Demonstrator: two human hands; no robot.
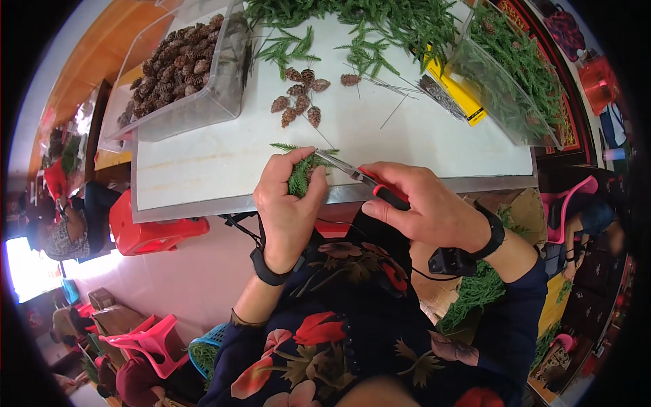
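My left hand (283,203) pinches a small green artificial pine sprig (298,184) above the table's near edge. Something brownish shows among its needles, partly hidden by the fingers. Closed around the red and black handles, my right hand (437,210) holds a pair of pliers (347,169). The jaws point left and reach the top of the sprig, by my left fingertips. A thin wire (326,139) slants up from there toward a small group of pine cones (301,104) on the white table (196,166).
A clear plastic bin (227,95) full of pine cones stands at the left. Green sprigs (380,17) are heaped along the back. To the right are a yellow box (461,95), loose wires (439,95) and another clear bin (505,102) of greenery. A red stool (146,227) is beside the table.
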